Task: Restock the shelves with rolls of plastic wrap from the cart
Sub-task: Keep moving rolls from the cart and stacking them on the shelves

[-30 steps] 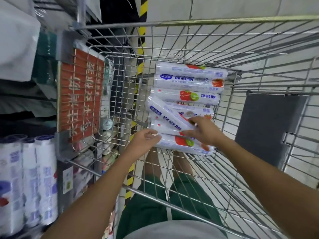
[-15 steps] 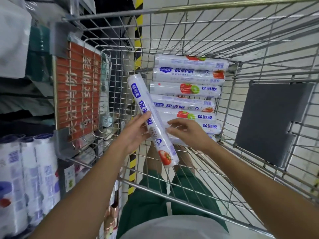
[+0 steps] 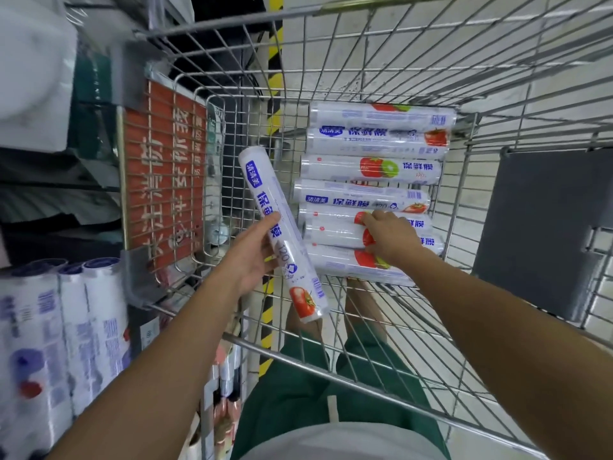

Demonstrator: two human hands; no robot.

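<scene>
The left hand point(image 3: 252, 260) grips a tilted plastic wrap roll point(image 3: 265, 194). To its right, the right hand point(image 3: 391, 240) curls its fingers around a stacked roll point(image 3: 331, 232) inside the wire cart point(image 3: 232, 21).

a shop aisle; wire cart point(image 3: 232, 22) beside shelved rolls point(image 3: 96, 310) of identical packaged stock
</scene>
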